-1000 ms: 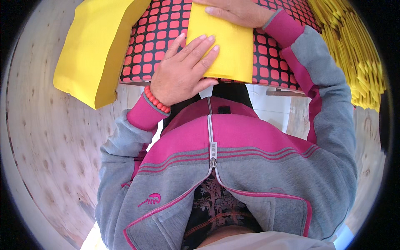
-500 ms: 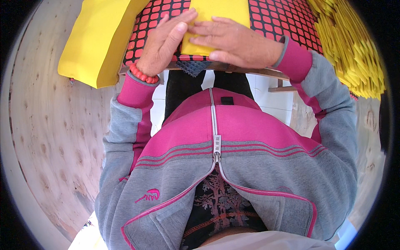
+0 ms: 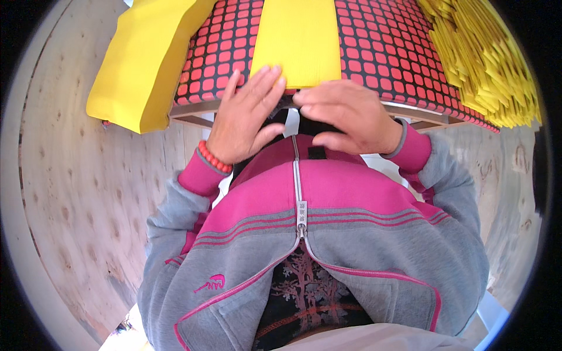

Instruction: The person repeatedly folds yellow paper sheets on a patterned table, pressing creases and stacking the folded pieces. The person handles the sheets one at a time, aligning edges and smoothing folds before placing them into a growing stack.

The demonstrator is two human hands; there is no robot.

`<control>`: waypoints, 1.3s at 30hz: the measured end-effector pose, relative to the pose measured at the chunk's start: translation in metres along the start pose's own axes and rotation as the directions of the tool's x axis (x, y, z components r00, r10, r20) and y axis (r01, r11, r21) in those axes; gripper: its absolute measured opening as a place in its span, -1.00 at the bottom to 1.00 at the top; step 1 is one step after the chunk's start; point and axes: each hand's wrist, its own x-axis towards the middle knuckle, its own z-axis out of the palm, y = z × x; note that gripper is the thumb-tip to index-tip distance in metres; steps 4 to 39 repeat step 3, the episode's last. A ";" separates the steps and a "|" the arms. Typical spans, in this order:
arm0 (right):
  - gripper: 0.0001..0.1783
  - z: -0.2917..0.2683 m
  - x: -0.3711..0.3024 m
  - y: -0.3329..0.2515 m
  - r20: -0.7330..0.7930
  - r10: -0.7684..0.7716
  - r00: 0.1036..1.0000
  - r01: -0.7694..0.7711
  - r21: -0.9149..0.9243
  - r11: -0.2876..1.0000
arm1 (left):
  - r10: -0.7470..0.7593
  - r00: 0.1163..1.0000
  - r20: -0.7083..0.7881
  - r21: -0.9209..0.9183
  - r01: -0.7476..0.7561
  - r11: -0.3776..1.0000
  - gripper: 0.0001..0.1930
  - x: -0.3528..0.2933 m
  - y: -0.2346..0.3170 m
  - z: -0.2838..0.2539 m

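A flat yellow strip (image 3: 297, 44) of cloth or paper lies lengthwise on the padded table top (image 3: 383, 50), its near end at the front edge. My left hand (image 3: 249, 114), wearing a red bead bracelet, is open, with its fingertips over the strip's near left corner and the thumb apart. My right hand (image 3: 351, 114) hovers just in front of the near right corner, fingers loosely curved and pointing left, thumb apart below them. Nothing shows in either hand.
A thick yellow stack (image 3: 132, 70) hangs over the table's left side. On the right, a heap of folded yellow pieces (image 3: 489, 67) overhangs the edge. The table's wooden frame (image 3: 196, 109) runs along the front, close to my body.
Both hands have come back toward my body, off the middle of the yellow piece to its near end. The yellow piece now shows as a longer bare strip.
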 end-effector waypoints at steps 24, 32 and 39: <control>-0.41 -0.018 0.006 0.003 -0.129 0.099 0.987 -0.117 -0.144 0.983 | -0.010 0.995 -0.104 -0.015 0.009 1.000 -0.29 -0.010 -0.002 -0.009; -0.41 -0.018 0.006 0.003 -0.129 0.099 0.987 -0.117 -0.144 0.983 | -0.010 0.995 -0.104 -0.015 0.009 1.000 -0.29 -0.010 -0.002 -0.009; -0.41 -0.018 0.006 0.003 -0.129 0.099 0.987 -0.117 -0.144 0.983 | -0.010 0.995 -0.104 -0.015 0.009 1.000 -0.29 -0.010 -0.002 -0.009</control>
